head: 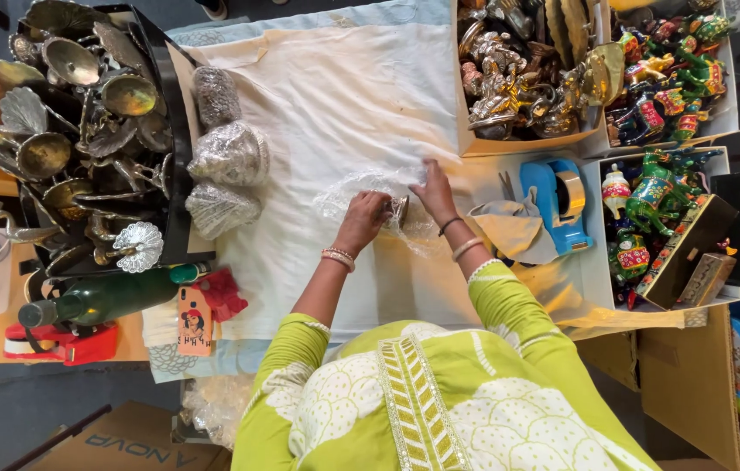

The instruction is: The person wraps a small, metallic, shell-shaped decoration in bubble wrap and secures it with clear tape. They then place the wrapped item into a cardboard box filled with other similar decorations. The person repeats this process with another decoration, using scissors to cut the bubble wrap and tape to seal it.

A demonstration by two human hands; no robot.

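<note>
My left hand [363, 218] is closed around a small shiny metal piece [399, 209] that lies on a sheet of clear plastic wrap [346, 190] on the white cloth [344, 96]. My right hand [435, 193] rests just right of the piece, fingers spread flat and pressing on the wrap. Both wrists carry bangles. Most of the metal piece is hidden by my fingers.
Three wrapped metal items [229, 157] lie at the cloth's left edge beside a black tray of brass dishes [82, 113]. A box of metal figurines [518, 70] and painted animal figures [667, 78] stand at the right. A blue tape dispenser [555, 201] and a green bottle [99, 299] are nearby.
</note>
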